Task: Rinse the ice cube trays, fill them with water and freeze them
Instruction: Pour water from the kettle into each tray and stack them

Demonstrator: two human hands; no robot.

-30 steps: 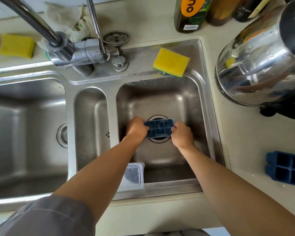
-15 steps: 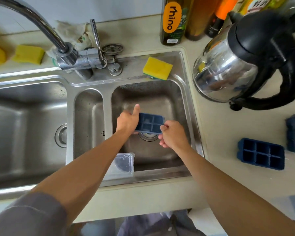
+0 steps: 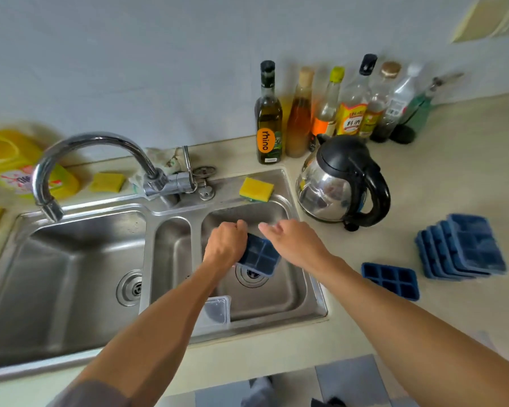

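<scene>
My left hand [image 3: 225, 242] grips a dark blue ice cube tray [image 3: 260, 258] by its left edge, holding it tilted above the drain of the right sink basin [image 3: 288, 298]. My right hand [image 3: 294, 245] hovers just over the tray's right side with fingers spread, holding nothing. Another blue tray [image 3: 390, 279] lies flat on the counter right of the sink. A stack of several blue trays [image 3: 462, 250] leans beside it. The curved tap [image 3: 80, 160] has its spout over the large left basin [image 3: 56, 277], and no water is seen running.
A clear plastic lid or box [image 3: 216, 311] leans in the right basin's near corner. A steel kettle [image 3: 341, 183] stands right of the sink, with several bottles [image 3: 269, 118] behind it. Yellow sponges [image 3: 256, 189] lie on the sink rim, and a yellow detergent jug [image 3: 15, 163] is at the left.
The tray has been lifted and tilted, now held by my left hand alone. My right hand let go and opened. The view tipped up, showing the wall, bottles and tray stack.
</scene>
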